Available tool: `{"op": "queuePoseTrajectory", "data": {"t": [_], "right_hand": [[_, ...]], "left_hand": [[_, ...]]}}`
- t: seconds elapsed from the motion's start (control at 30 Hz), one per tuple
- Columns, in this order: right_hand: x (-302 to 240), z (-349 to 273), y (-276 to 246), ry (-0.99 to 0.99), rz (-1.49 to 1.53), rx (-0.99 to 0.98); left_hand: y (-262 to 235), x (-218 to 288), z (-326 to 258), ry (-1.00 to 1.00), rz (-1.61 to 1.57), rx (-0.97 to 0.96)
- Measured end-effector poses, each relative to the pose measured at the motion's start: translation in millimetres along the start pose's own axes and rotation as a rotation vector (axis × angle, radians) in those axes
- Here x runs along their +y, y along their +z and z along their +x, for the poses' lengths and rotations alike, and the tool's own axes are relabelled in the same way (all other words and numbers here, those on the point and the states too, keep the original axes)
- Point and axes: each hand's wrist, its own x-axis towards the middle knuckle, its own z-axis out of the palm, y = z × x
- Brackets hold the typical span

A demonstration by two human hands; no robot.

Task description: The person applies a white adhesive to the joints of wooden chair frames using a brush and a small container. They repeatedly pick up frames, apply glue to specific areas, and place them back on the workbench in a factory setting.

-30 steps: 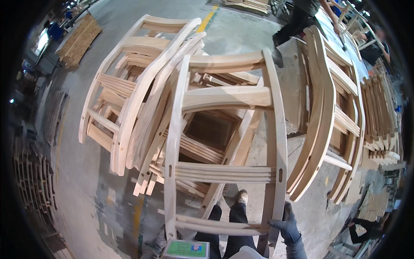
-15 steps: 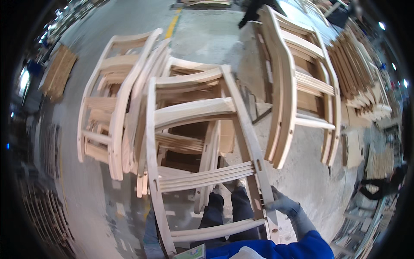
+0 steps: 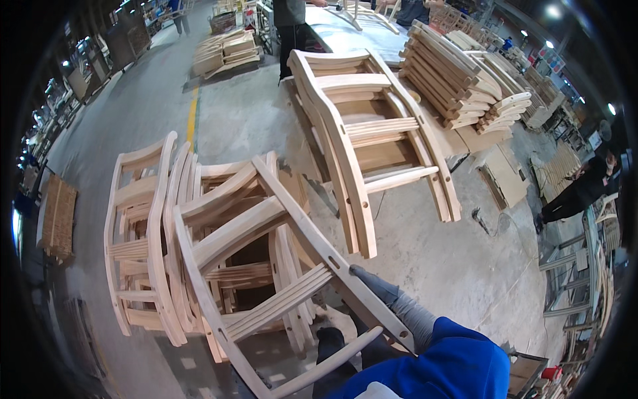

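- Closest to my camera, the blue sleeve (image 3: 458, 359) fills the bottom edge, with dark trousers (image 3: 330, 346) beside it.
- My right forearm, in a grey cover (image 3: 413, 318), reaches up and leftward to a grey-gloved right hand (image 3: 373, 282) at the outer edge of a post; that post hides most of the fingers, so I can't tell how far they are closed.
- My left hand is out of view.
- The wooden frame (image 3: 279, 302) at that hand sits tilted in front of my body, its right post slanting down toward the sleeve.
- Just beyond it, seen through its openings, stand more frames (image 3: 287, 266), crowding the space behind.
- To their left, another group of frames (image 3: 156, 233) leans close by.
- Ahead of my right hand, a stack of frames (image 3: 382, 128) blocks the way forward; floor separates it from the glove.
- Farther right are flat cardboard (image 3: 503, 176), a rack (image 3: 565, 272) and a person in dark clothes (image 3: 583, 189).
- Past the stack, I see piled curved wooden parts (image 3: 445, 80), then a pale tabletop (image 3: 345, 41) with a co-worker (image 3: 290, 33) beside it.
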Motion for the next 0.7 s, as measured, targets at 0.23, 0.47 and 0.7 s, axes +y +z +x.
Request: {"op": "queuePoseTrajectory", "data": {"t": [0.23, 0.47, 0.7], "right_hand": [[-27.6, 5.3, -28.1, 0.04, 0.382, -0.166], [-88.3, 44.4, -109.0, -0.071, 0.642, -0.278], [-179.6, 97.1, -236.8, -0.145, 0.681, -0.322]], "left_hand": [[52.0, 21.0, -9.4, 0.104, 0.031, -0.021], [155.0, 53.8, 10.9, 0.23, 0.026, -0.064], [307.7, 69.3, 55.8, 0.304, 0.03, -0.139]]}}
